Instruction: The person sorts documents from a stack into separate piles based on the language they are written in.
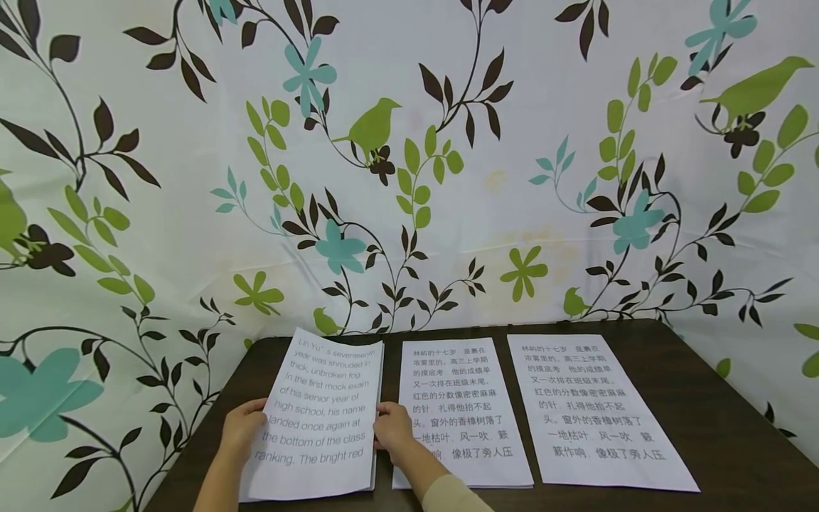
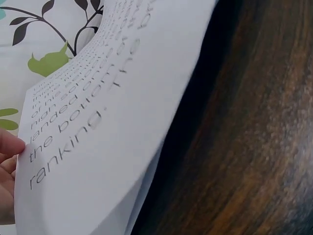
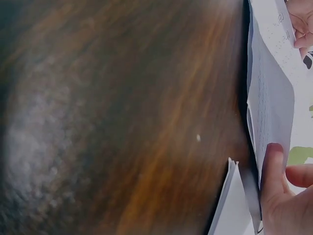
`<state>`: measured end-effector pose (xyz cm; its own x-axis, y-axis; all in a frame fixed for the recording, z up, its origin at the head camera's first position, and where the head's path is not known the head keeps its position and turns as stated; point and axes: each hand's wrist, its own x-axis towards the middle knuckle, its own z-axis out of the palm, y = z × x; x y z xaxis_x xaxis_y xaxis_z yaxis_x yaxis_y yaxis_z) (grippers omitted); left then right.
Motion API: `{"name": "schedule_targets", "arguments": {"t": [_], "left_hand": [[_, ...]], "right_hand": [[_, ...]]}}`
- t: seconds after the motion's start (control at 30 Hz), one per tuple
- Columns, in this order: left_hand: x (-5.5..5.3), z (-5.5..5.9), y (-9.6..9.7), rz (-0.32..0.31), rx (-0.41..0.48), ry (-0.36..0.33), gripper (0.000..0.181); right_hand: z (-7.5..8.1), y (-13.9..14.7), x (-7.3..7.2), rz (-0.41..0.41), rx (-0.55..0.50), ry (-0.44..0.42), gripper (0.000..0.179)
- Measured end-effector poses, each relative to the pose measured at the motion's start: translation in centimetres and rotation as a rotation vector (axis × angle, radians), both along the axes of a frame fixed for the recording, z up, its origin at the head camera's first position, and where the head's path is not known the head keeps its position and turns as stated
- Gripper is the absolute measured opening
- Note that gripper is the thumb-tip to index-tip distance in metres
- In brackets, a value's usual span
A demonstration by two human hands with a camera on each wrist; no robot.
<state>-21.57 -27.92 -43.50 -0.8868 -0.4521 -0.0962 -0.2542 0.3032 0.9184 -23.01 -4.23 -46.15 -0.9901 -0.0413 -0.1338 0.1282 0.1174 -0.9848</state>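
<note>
Beige sleeve [image 1: 456, 494] nearest; right hand [image 1: 393, 430] and left hand [image 1: 243, 430] grip English pages [image 1: 320, 412] by opposite edges; Chinese pages [image 1: 457, 409] alongside on table [image 1: 697, 405].

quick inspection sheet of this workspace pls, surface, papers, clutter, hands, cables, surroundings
surface: dark wood-grain table
job's things: English-text sheets at left, bowed, more than one layer; middle Chinese-text paper and right Chinese-text paper lying on the table, print facing up
clutter: nothing seen
hands: left hand grips the left edge of the English-text sheets, right hand their right edge
cables: nothing seen
surroundings: white backdrop behind the table, printed with leaves, flowers and birds
</note>
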Motion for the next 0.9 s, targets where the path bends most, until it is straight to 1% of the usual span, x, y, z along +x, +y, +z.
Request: {"name": "schedule_targets", "arguments": {"t": [0.1,0.23,0.3,0.4,0.57,0.63,0.67,0.73,0.8,0.9], "left_hand": [[-0.3,-0.5,-0.1,0.003,-0.017,0.004,0.038],[-0.9,-1.5,-0.5,0.013,-0.059,0.001,0.037],[-1.0,-1.9,-0.7,0.015,-0.076,0.002,0.037],[-0.9,-1.7,-0.6,0.018,-0.087,0.016,0.037],[-0.3,-0.7,0.0,0.021,-0.097,0.037,0.038],[-0.3,-0.8,0.1,0.029,-0.099,0.042,0.038],[-0.4,-1.0,0.0,0.037,-0.097,0.043,0.038],[-0.9,-1.9,-0.5,0.054,-0.092,0.041,0.037],[-1.6,-3.1,-1.2,0.078,-0.091,0.031,0.038],[-2.8,-5.5,-2.5,0.109,-0.1,0.015,0.039]], "right_hand": [[-0.1,0.1,0.0,0.025,0.011,-0.012,0.038],[-0.1,0.2,0.0,0.058,0.018,-0.031,0.039],[0.0,0.3,0.0,0.068,0.021,-0.041,0.039],[0.2,0.4,0.0,0.085,0.027,-0.056,0.039],[0.5,0.7,0.1,0.131,0.03,-0.057,0.04],[0.5,0.8,0.1,0.15,0.027,-0.056,0.041],[0.6,0.9,0.0,0.159,0.024,-0.056,0.041],[0.6,1.1,0.0,0.174,0.017,-0.056,0.041],[0.7,1.3,-0.1,0.185,0.02,-0.059,0.041],[1.0,1.6,-0.1,0.196,0.029,-0.065,0.041]]}}
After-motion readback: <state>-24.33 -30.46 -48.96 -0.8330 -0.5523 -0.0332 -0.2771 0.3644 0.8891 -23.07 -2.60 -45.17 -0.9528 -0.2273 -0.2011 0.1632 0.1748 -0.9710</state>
